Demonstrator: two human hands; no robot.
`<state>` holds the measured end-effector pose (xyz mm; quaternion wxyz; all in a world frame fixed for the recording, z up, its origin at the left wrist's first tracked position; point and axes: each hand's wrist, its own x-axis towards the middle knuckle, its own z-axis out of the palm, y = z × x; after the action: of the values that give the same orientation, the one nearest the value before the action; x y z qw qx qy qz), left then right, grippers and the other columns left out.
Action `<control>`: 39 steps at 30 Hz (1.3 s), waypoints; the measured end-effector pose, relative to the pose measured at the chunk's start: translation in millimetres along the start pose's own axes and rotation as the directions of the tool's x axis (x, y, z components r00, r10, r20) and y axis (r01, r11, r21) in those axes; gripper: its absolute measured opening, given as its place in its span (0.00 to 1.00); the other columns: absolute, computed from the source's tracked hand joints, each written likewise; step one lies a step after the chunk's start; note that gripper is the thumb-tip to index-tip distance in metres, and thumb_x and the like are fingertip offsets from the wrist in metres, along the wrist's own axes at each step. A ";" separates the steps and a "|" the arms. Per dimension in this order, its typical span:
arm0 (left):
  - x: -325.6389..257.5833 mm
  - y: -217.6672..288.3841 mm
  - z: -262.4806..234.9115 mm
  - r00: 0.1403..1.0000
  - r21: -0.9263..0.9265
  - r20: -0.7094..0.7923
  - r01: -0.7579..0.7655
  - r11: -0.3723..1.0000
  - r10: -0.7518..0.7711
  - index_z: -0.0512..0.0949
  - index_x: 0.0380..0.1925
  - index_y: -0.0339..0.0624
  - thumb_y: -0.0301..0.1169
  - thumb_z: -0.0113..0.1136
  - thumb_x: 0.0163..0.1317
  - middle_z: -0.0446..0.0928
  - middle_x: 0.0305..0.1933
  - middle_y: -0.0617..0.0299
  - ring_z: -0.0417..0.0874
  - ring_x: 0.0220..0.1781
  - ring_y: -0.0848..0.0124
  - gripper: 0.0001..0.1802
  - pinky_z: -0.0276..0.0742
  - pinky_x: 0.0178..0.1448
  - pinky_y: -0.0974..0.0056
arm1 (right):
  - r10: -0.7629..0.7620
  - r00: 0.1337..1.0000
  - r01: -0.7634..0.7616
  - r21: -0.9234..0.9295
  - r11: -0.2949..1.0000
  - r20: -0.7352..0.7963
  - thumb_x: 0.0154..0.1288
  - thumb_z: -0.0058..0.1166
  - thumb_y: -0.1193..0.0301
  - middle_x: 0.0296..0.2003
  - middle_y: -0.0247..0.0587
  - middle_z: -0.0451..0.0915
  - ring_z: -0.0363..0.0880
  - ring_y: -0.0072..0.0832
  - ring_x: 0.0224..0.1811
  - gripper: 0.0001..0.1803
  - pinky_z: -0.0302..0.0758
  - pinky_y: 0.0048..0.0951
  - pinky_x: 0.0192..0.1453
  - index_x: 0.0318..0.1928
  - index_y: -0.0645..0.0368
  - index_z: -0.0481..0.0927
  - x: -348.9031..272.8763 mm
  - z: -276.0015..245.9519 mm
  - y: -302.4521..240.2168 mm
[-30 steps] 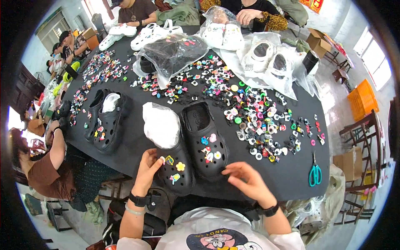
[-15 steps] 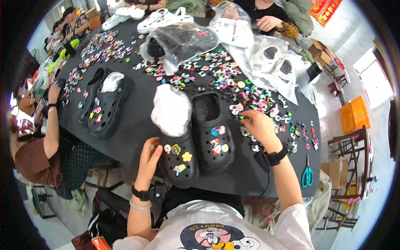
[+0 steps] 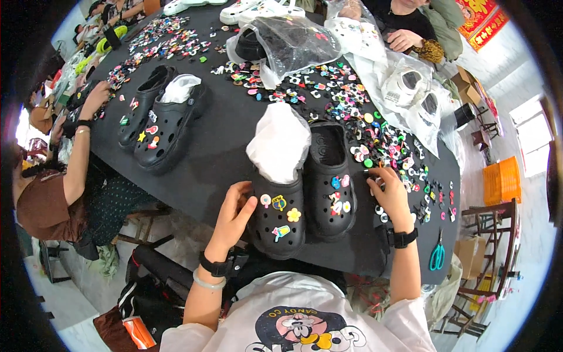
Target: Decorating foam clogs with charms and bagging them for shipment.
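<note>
Pair of black clogs sat at the near edge of the black worktop (image 3: 223,158), toes toward the wearer. Left clog (image 3: 280,218): perforated toe, four charms plugged in, a round white one, a yellow-and-dark one, a yellow flower and a multicoloured strip; white tissue stuffing (image 3: 280,141) bulged out of its opening. Right clog (image 3: 332,179): opening unstuffed, cluster of small charms in blue, pink and white on its toe.

Left hand (image 3: 233,218) lay against the outer side of the left clog, fingers loosely spread, thumb touching the upper; not clamped on it. Right hand (image 3: 389,193) was just right of the right clog, fingertips down in the loose charm pile (image 3: 381,141); cannot tell whether it pinched one.

Teal-handled scissors (image 3: 436,256) lay near the worktop's right edge. A second black clog pair (image 3: 163,120) sat further left, near another person's arm (image 3: 82,146). Clear bags (image 3: 293,38) holding shoes lay at the far side.
</note>
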<state>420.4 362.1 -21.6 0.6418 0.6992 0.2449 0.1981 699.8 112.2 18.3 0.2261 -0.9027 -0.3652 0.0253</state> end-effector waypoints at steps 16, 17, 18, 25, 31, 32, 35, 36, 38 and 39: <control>-7.5 -29.9 8.5 0.978 0.262 -0.150 -0.100 0.960 0.143 0.67 0.60 0.29 0.43 0.42 0.75 0.71 0.59 0.48 0.71 0.62 0.61 0.26 0.62 0.68 0.59 | 0.186 0.964 -0.128 0.283 0.951 -0.191 0.52 0.66 0.82 0.43 0.40 0.82 0.80 0.29 0.31 0.16 0.78 0.27 0.34 0.43 0.59 0.83 -81.5 -45.7 37.3; -7.6 -32.5 8.6 0.971 0.283 -0.173 -0.111 0.953 0.164 0.67 0.60 0.28 0.42 0.42 0.76 0.71 0.59 0.48 0.71 0.61 0.61 0.26 0.61 0.68 0.59 | 0.198 0.961 -0.137 0.289 0.948 -0.193 0.52 0.66 0.82 0.43 0.40 0.82 0.80 0.29 0.31 0.16 0.78 0.27 0.34 0.43 0.59 0.83 -85.6 -46.0 42.3; -7.6 -34.0 9.6 0.965 0.291 -0.196 -0.113 0.950 0.174 0.68 0.59 0.27 0.40 0.41 0.76 0.71 0.59 0.49 0.71 0.61 0.61 0.25 0.61 0.68 0.60 | 0.208 0.957 -0.141 0.301 0.943 -0.202 0.52 0.65 0.82 0.43 0.40 0.82 0.81 0.29 0.32 0.16 0.78 0.27 0.35 0.43 0.59 0.83 -89.4 -46.5 46.4; -6.9 -36.4 10.4 0.941 0.231 -0.302 -0.079 0.970 0.149 0.69 0.58 0.27 0.41 0.40 0.76 0.72 0.57 0.52 0.71 0.59 0.65 0.25 0.62 0.66 0.62 | 0.238 0.939 -0.134 0.371 0.919 -0.250 0.54 0.64 0.82 0.43 0.41 0.82 0.82 0.32 0.37 0.15 0.79 0.28 0.40 0.44 0.59 0.83 -100.2 -54.0 51.4; -4.7 -39.7 7.6 0.934 0.288 -0.305 -0.097 0.953 0.187 0.70 0.57 0.27 0.40 0.40 0.76 0.73 0.57 0.52 0.72 0.58 0.65 0.24 0.62 0.66 0.62 | -0.082 0.955 0.089 0.010 0.996 -0.285 0.54 0.65 0.72 0.39 0.35 0.83 0.79 0.35 0.44 0.10 0.75 0.36 0.50 0.39 0.54 0.84 -65.0 -48.0 41.5; -6.5 -41.3 3.9 0.934 0.287 -0.301 -0.104 0.952 0.193 0.70 0.57 0.27 0.40 0.41 0.76 0.73 0.57 0.52 0.72 0.59 0.65 0.24 0.62 0.66 0.62 | -0.105 0.965 0.101 -0.030 0.994 -0.240 0.54 0.65 0.70 0.38 0.35 0.81 0.78 0.35 0.44 0.10 0.74 0.36 0.49 0.39 0.53 0.84 -54.3 -40.9 39.2; -5.9 -35.3 7.8 0.935 0.323 -0.297 -0.093 0.942 0.194 0.70 0.57 0.27 0.40 0.41 0.75 0.73 0.57 0.50 0.72 0.59 0.63 0.24 0.62 0.66 0.61 | -0.136 0.978 0.109 -0.174 0.979 -0.155 0.53 0.66 0.67 0.35 0.34 0.79 0.77 0.35 0.44 0.10 0.73 0.37 0.48 0.38 0.52 0.84 -29.6 -22.2 40.2; -4.0 -33.3 12.1 0.934 0.309 -0.300 -0.095 0.946 0.192 0.71 0.56 0.27 0.40 0.42 0.75 0.74 0.57 0.50 0.72 0.59 0.62 0.24 0.63 0.66 0.61 | -0.141 0.983 0.104 -0.268 0.958 -0.121 0.53 0.66 0.65 0.34 0.35 0.77 0.77 0.35 0.44 0.11 0.73 0.37 0.48 0.37 0.52 0.84 -24.4 -17.4 40.3; -4.0 -27.0 14.6 0.943 0.334 -0.269 -0.099 0.937 0.196 0.71 0.56 0.28 0.40 0.43 0.74 0.74 0.57 0.49 0.73 0.59 0.62 0.24 0.64 0.65 0.60 | -0.113 0.987 0.076 -0.282 0.956 -0.118 0.52 0.66 0.65 0.34 0.35 0.77 0.77 0.35 0.44 0.11 0.73 0.37 0.48 0.36 0.52 0.84 -20.4 -9.6 42.3; -4.5 -23.9 16.0 0.945 0.356 -0.259 -0.098 0.929 0.199 0.72 0.56 0.28 0.39 0.43 0.74 0.74 0.57 0.49 0.73 0.59 0.62 0.24 0.64 0.65 0.60 | -0.071 0.991 0.035 -0.295 0.955 -0.114 0.52 0.66 0.64 0.34 0.35 0.76 0.78 0.36 0.45 0.11 0.73 0.37 0.48 0.36 0.52 0.83 -18.3 -6.6 43.3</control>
<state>424.1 348.0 -46.8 0.4519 0.7790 0.3126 0.3020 715.8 70.0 3.6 0.1129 -0.9159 -0.3744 -0.0910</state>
